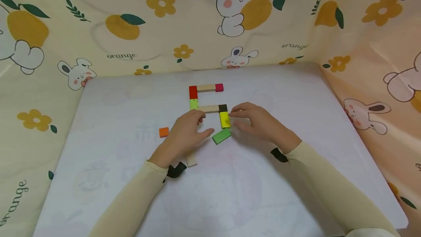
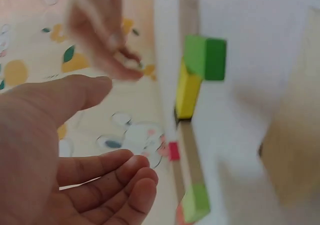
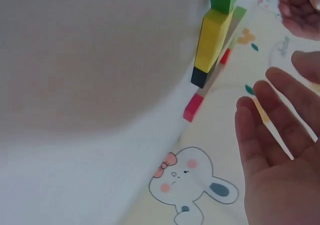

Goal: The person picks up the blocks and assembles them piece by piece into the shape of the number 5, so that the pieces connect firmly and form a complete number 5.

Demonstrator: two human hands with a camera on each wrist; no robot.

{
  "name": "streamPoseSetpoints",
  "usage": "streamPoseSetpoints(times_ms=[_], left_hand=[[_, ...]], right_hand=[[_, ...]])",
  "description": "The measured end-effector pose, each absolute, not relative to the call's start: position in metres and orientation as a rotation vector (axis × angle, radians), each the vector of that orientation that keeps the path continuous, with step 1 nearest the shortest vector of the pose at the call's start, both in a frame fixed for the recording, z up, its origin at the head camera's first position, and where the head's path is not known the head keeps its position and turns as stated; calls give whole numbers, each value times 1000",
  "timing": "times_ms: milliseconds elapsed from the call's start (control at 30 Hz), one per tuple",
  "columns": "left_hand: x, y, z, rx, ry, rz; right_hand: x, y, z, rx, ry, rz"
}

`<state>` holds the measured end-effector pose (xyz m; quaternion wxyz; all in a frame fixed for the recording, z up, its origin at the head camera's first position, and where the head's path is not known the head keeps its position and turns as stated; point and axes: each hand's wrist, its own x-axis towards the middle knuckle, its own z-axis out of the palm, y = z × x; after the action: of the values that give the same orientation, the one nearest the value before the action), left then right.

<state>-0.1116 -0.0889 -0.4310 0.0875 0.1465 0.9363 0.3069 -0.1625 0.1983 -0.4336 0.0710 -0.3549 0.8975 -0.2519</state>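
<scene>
Small blocks lie joined in a bent line on the white table. A red block (image 1: 193, 92), a plain wooden block (image 1: 206, 88) and a pink block (image 1: 219, 87) form its far part. Nearer come a light green block (image 1: 194, 103), another wooden block (image 1: 209, 109), a black block (image 1: 223, 108) and a yellow block (image 1: 225, 120). A green block (image 1: 222, 136) sits aslant at the yellow one's near end. My left hand (image 1: 185, 131), fingers relaxed and holding nothing, hovers left of the green block. To the right, my empty right hand (image 1: 254, 121) has its fingertips close beside the yellow block.
An orange block (image 1: 163, 132) lies left of my left hand. A wooden block (image 1: 191, 160) shows partly beneath that wrist. Patterned cloth (image 1: 197, 25) rises behind the white table (image 1: 230, 200) and along its sides.
</scene>
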Motion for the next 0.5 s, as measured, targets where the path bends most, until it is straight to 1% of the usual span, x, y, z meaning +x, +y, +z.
streamPoseSetpoints(times_ms=[133, 233, 333, 500], left_hand=[[-94, -110, -426, 380, 2798, 897], [-75, -120, -434, 329, 2797, 883], [-60, -127, -443, 334, 2800, 857], [-52, -138, -446, 360, 2821, 791]], right_hand=[[-147, 201, -435, -1179, 2664, -721], [-141, 200, -439, -1237, 2655, -700], [-137, 199, -441, -1265, 2650, -670], [-134, 199, -442, -1308, 2617, -646]])
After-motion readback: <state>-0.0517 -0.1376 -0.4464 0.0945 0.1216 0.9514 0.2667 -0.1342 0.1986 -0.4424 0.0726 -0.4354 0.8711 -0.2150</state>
